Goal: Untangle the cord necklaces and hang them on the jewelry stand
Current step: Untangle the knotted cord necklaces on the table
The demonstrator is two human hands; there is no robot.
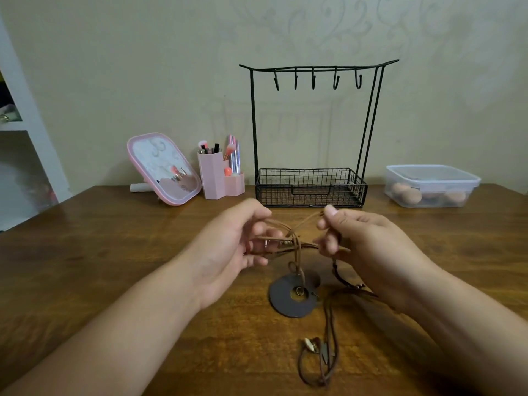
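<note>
Brown cord necklaces (295, 237) hang tangled between my two hands above the wooden table (114, 252). My left hand (234, 247) pinches cords on the left side of the knot. My right hand (368, 250) grips cords on the right side. A dark round disc pendant (283, 300) dangles from the light cord and rests on the table. A darker cord with a small shell-like pendant (310, 344) trails toward me on the tabletop. The black wire jewelry stand (311, 132) stands behind, its several hooks bare and its basket base holding nothing.
A pink-framed mirror (163, 168) and a pink organizer with brushes (220, 175) stand at the back left. A lidded clear plastic box (431, 185) sits at the back right. White shelving (20, 144) is at the far left, by the wall.
</note>
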